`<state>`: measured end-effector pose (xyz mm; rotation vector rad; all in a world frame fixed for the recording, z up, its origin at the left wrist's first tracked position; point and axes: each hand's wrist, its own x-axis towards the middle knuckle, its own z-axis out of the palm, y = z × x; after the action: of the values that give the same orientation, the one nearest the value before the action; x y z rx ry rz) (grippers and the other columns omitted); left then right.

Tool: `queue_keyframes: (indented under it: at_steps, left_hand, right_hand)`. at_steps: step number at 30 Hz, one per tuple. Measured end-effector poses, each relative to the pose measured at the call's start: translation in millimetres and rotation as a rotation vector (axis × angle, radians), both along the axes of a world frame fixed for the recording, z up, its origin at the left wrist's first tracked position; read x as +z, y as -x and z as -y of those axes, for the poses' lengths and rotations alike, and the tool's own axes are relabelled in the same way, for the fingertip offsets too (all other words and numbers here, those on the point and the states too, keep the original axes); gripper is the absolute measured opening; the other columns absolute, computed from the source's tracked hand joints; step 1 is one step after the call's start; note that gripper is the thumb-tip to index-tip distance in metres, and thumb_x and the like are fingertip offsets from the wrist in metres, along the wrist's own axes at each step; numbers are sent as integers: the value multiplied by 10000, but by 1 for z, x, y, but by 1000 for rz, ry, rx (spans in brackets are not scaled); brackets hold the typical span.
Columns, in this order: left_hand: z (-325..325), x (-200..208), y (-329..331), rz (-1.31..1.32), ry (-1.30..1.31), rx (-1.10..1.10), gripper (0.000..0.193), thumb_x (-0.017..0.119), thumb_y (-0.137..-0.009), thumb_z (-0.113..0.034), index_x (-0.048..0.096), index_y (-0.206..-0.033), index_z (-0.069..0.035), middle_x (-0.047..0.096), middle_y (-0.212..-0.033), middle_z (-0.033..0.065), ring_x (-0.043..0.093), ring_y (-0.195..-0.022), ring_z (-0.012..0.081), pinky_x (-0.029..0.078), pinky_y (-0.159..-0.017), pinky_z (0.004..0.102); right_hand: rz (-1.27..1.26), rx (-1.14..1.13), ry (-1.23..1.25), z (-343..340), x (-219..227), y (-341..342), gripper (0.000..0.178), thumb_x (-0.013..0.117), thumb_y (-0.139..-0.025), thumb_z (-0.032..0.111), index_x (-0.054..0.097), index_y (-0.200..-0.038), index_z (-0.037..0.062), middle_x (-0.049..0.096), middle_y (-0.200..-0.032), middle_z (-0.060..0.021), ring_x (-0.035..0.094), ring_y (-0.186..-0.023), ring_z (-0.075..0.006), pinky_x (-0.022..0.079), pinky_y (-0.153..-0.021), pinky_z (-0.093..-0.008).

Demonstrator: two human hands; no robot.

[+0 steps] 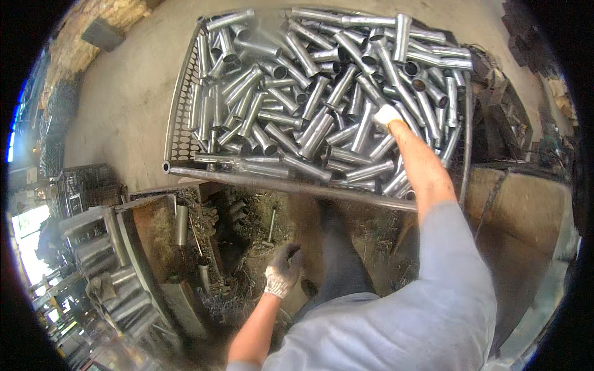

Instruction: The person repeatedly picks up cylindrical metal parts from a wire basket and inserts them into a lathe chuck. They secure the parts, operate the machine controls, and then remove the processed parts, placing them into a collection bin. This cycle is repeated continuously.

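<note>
A wide metal crate [288, 185] with perforated sides is heaped with shiny metal tubes [315, 133], many flared at one end. My right hand [388, 116], in a white glove, reaches over the front rim and touches the tubes on the right side of the heap. Its fingers are hidden beneath the back of the glove, so any grip on a tube cannot be made out. My left hand [284, 267] wears a white knit glove with a dark grey palm. It hangs low in front of the crate, fingers loosely bent and nothing seen in them.
At the left stands a rusty metal frame [148, 247], with a row of grey cylindrical pieces [120, 278] beside it. Metal shavings and a bolt-like rod [271, 226] lie below the crate. A brown panel [520, 216] stands at the right. Concrete floor [124, 105] stretches beyond.
</note>
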<state>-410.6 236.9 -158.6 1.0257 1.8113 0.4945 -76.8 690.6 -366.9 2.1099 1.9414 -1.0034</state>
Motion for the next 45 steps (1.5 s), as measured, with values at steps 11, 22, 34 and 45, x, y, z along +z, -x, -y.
queue_keyframes:
  at_steps: [11,22,34,45]
  left_hand:
    - [-201,-12,-38,1229,523,654,646,536,-1103,-483,459,-1540,-14,523,-1511,227,583,-1325,336,480,-1119,521]
    - [-130,2,49,1025,226,964,552,842,-863,-320,595,-1287,-66,718,-1018,109,729,-880,296,647,-774,489]
    - [368,39,68,-138,795,914,885,907,-716,-565,663,-1335,19,752,-1161,176,712,-1020,268,559,-902,399]
    - [753,-11,-123,-92,294,2116,626,903,-779,-196,635,-1311,-4,750,-1124,147,717,-972,263,578,-861,410]
  right_hand:
    - [-21,831,-149,103,132,56,253,638,-954,273,742,-1111,104,682,-734,-96,629,-528,-221,529,-449,-415]
    - [441,958,-120,86,0,-17,292,570,-947,168,749,-1107,2,765,-1013,-172,746,-956,-306,591,-846,-460]
    - [249,955,-210,75,118,49,488,731,-782,139,705,-1247,-8,730,-1150,-230,714,-1086,-348,555,-997,-428]
    - [-794,581,289,557,327,358,347,767,-818,101,693,-1146,16,705,-956,-34,685,-801,-176,583,-695,-341]
